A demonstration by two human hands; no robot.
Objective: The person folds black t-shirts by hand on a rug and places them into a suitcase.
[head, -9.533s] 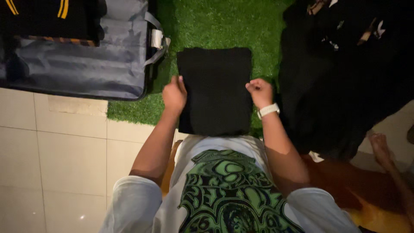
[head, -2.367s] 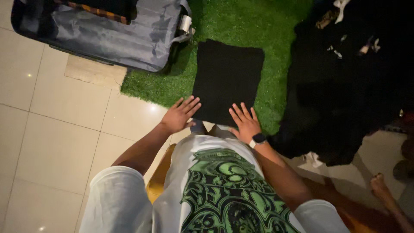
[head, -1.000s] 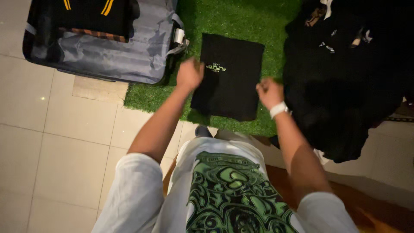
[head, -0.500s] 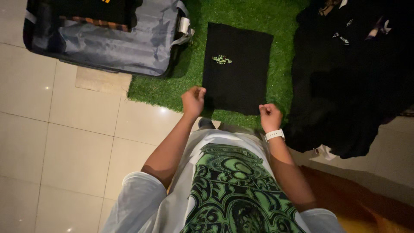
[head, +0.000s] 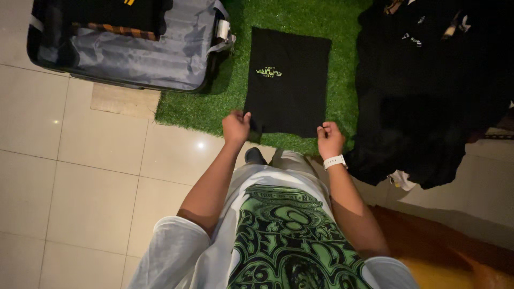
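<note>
Fingers of the left hand [head: 236,127] and right hand [head: 330,140] are closed, pinching the near corners of the folded black garment [head: 287,80]. Since a moment ago, the garment lies flat on the green turf mat [head: 187,109], logo up, beside the open grey suitcase [head: 128,45]; the fold looks complete.

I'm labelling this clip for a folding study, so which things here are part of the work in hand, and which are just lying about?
In use:
- folded black garment, flat on the green mat
- left hand, grip closed on its near-left corner
- right hand, grip closed on its near-right corner

Lying about:
- open grey suitcase
- heap of dark clothes
- tiled floor
</note>
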